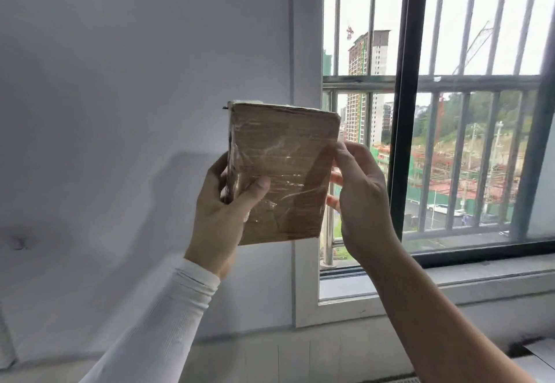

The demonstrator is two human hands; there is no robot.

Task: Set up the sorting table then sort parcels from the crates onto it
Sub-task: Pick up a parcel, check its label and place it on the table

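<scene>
A small flat brown cardboard parcel [285,166], wrapped in shiny clear tape, is held upright in front of me at chest height. My left hand [222,202] grips its left edge, thumb across the front face and fingers behind. My right hand [357,190] holds the right edge, fingers curled behind it and thumb at the side. No crates or sorting table are in view.
A white wall [120,82] fills the left half. To the right is a window with a dark frame [405,112] and metal bars [372,22]; a grey sill [450,280] runs below it. A white sheet [540,355] lies at the lower right corner.
</scene>
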